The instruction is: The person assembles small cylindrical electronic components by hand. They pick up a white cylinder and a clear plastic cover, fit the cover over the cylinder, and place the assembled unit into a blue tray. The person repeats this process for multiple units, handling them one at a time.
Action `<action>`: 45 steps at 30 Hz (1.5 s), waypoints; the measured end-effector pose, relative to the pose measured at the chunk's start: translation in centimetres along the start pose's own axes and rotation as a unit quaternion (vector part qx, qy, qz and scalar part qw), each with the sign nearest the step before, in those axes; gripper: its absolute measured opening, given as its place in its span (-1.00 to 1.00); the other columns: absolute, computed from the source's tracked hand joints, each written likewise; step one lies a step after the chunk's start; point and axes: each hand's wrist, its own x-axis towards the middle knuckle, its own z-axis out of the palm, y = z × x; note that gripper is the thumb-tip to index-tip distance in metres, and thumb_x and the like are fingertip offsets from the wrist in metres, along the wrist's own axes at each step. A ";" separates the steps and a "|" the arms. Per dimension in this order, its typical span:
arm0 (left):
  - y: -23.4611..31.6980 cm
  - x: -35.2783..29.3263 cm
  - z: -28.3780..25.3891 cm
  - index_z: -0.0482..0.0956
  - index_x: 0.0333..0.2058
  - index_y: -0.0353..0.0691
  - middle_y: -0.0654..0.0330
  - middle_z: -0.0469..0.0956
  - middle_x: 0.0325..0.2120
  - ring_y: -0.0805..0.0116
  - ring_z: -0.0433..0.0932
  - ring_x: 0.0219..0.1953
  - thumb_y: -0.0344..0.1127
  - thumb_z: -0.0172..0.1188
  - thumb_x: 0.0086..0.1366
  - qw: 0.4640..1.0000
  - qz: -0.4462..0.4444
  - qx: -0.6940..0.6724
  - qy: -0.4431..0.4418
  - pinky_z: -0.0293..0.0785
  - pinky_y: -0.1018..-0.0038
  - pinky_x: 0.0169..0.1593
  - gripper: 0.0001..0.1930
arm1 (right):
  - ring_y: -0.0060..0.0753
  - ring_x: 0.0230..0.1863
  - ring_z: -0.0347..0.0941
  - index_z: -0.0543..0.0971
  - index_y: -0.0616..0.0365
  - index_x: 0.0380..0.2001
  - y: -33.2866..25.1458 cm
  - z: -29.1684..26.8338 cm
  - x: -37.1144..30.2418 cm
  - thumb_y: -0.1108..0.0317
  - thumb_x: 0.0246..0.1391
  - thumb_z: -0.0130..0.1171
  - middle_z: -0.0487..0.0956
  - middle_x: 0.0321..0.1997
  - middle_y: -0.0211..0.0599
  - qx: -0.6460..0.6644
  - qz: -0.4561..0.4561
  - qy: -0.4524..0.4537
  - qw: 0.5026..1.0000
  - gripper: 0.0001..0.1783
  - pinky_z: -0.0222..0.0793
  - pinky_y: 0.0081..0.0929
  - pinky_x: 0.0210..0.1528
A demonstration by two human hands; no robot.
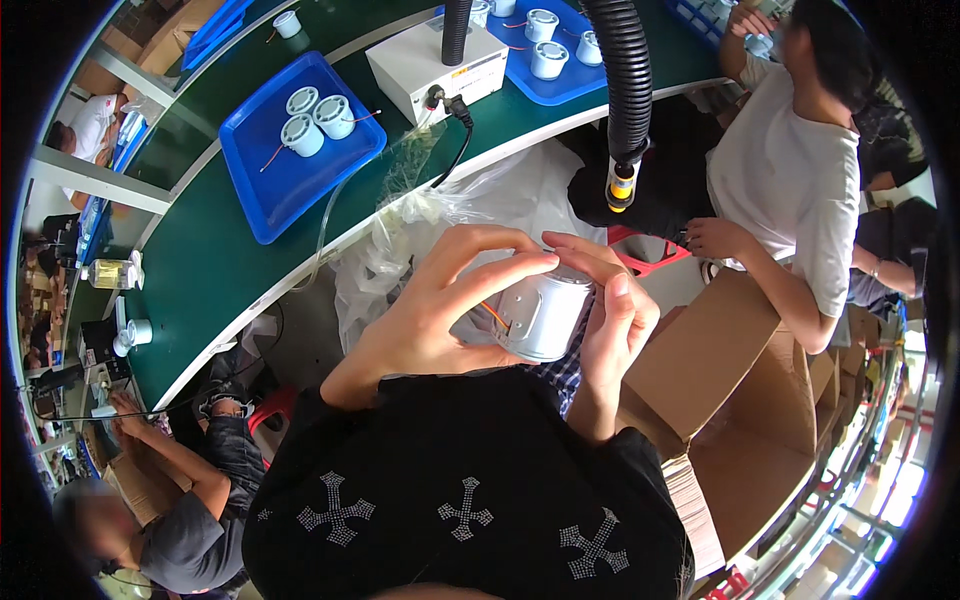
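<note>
Close in front of my chest I hold a white cylindrical housing [555, 322] with a flat side plate and short orange and dark wires. My left hand [437, 305] grips it from the left, fingers over its top edge and thumb below. From the right, my right hand [612, 318] presses round its side, fingertips near the top rim. The tops of both hands almost meet. Part of the housing's top and its right side are hidden by my fingers.
A blue tray [250, 205] with several similar white housings [302, 135] lies on the green bench [190, 270]. Beyond stand a white box [440, 80] and a second blue tray [553, 95]. A black hose [617, 90] hangs ahead. An open carton [700, 350] is at right; co-workers sit on both sides.
</note>
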 end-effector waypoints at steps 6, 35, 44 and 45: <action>-0.2 0.0 0.2 0.41 -0.03 -0.21 0.14 0.36 -0.10 0.20 0.35 -0.06 -0.30 0.42 -0.27 1.000 0.010 0.000 0.002 0.26 0.34 -0.01 -0.30 | -0.18 -0.14 0.46 0.55 0.40 -0.31 0.0 -0.1 -0.1 0.16 0.23 -0.29 0.53 -0.19 0.03 0.010 0.005 -0.005 1.000 -0.48 0.31 -0.38 -0.06; -0.3 -0.2 0.4 0.41 -0.03 -0.21 0.12 0.35 -0.10 0.18 0.33 -0.03 -0.32 0.42 -0.27 0.998 -0.029 0.053 -0.026 0.26 0.34 0.02 -0.30 | -0.47 -0.30 0.41 0.60 0.26 -0.31 0.6 0.0 -0.3 0.29 0.22 -0.21 0.60 -0.28 -0.21 -0.065 0.094 0.023 0.993 -0.62 0.19 -0.51 -0.08; -7.9 -2.6 -3.6 0.41 -0.07 -0.26 0.11 0.38 -0.11 0.22 0.33 -0.02 -0.27 0.43 -0.25 0.976 -0.088 0.128 0.150 0.24 0.37 0.04 -0.33 | -0.36 -0.27 0.47 0.50 0.33 -0.19 1.5 -0.3 -0.9 0.19 0.22 -0.24 0.54 -0.16 -0.15 -0.108 0.095 0.006 0.990 -0.56 0.16 -0.44 -0.05; -9.5 -3.2 -5.1 0.41 -0.08 -0.27 0.11 0.38 -0.12 0.25 0.36 -0.05 -0.27 0.43 -0.23 0.959 -0.127 0.159 0.198 0.27 0.40 0.00 -0.35 | -0.37 -0.27 0.46 0.50 0.34 -0.19 1.5 -0.7 -0.8 0.19 0.22 -0.24 0.54 -0.16 -0.15 -0.120 0.098 0.003 0.988 -0.56 0.18 -0.45 -0.07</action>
